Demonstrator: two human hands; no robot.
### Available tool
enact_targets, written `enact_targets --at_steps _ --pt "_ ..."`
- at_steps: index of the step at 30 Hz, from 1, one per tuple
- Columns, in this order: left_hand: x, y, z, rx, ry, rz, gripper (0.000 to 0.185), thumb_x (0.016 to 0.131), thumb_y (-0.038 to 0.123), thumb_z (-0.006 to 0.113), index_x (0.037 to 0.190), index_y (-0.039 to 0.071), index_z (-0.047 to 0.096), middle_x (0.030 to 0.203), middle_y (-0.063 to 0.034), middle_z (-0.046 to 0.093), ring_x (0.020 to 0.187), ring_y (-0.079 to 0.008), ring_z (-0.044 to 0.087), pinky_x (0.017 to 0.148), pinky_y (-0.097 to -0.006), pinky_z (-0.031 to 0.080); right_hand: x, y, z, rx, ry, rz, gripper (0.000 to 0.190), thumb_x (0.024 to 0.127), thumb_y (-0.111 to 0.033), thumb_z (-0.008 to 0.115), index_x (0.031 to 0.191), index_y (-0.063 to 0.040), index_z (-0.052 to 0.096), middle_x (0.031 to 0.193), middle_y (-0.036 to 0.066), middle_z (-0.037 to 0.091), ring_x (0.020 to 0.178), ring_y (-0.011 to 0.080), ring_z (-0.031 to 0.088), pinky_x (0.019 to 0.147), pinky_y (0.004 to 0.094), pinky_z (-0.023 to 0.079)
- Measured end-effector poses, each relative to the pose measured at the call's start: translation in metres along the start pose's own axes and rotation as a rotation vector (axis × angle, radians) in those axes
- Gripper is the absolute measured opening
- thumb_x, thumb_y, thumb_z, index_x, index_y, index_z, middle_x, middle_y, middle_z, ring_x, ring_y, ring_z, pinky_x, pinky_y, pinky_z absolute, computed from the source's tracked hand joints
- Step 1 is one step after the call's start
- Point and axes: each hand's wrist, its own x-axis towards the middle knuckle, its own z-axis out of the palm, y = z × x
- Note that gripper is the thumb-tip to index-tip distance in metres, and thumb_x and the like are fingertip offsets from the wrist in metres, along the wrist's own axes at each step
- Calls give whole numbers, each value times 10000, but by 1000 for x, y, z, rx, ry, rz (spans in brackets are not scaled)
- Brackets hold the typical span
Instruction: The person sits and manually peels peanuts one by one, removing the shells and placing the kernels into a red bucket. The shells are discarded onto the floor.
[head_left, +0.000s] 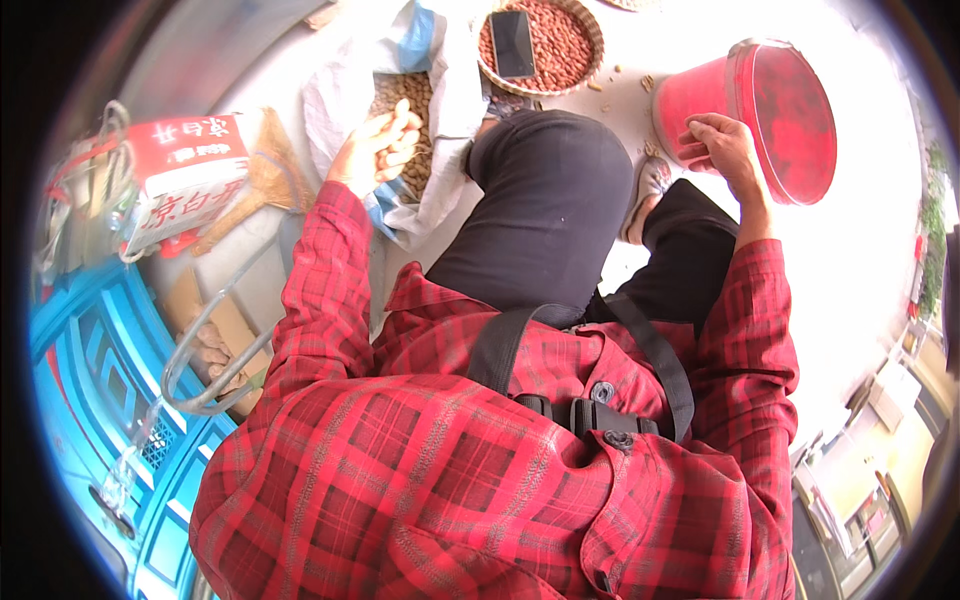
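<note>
My left hand (379, 146), fingers curled and raised, is over the mouth of a white woven sack (454, 90) with blue bands. Unshelled peanuts (417, 169) show inside the sack; whether the fingers hold one cannot be told. My right hand (716, 146) hangs with loosely bent fingers in front of the side of a red plastic bucket (694, 94); its palm is partly hidden. The bucket's round end faces right. Beyond my knees, a round woven basket (598, 45) holds shelled, red-skinned peanuts (559, 45). A dark smartphone (512, 43) lies on them.
Peanut shells (647, 82) are scattered on the pale floor. At left are a red and white carton (191, 176) bearing writing, a brown fan-shaped object (274, 169), a bent metal tube frame (180, 375), an open cardboard box (187, 300) and a blue plastic item (112, 360).
</note>
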Motion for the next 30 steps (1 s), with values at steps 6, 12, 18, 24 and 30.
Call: enact_targets --at_steps 6,12,18,24,30 --pt "13 57 139 9 -383 39 279 912 211 586 1086 8 506 808 -41 496 476 -39 404 363 -145 294 -14 -47 5 314 12 -185 291 934 -167 516 1084 63 610 926 139 680 765 190 672 675 294 548" --pt "59 80 237 46 -617 270 311 952 217 538 1042 -80 552 843 -135 602 480 -30 462 381 -135 316 -20 -92 -19 397 -53 -499 305 946 -188 501 1078 62 615 950 166 682 795 217 681 729 298 550" --pt "113 83 331 -179 -788 114 280 949 121 517 1091 -119 539 859 -215 619 482 -57 454 408 -126 369 -40 -67 -68 740 107 -405 225 879 -122 583 991 71 614 822 152 666 664 219 642 615 282 515" --pt "155 47 346 -231 -761 -3 260 926 137 565 1045 -94 577 720 -84 535 491 -49 432 401 -124 352 -26 -43 -100 778 174 -293 203 897 -118 542 941 64 623 778 125 651 639 186 620 583 261 498" --pt "183 54 340 -168 -809 -101 255 947 106 508 1103 -93 544 801 -117 567 556 -59 486 367 -104 342 -20 -71 -84 762 183 -405 274 942 -205 527 959 47 637 786 62 638 629 101 574 569 195 458"
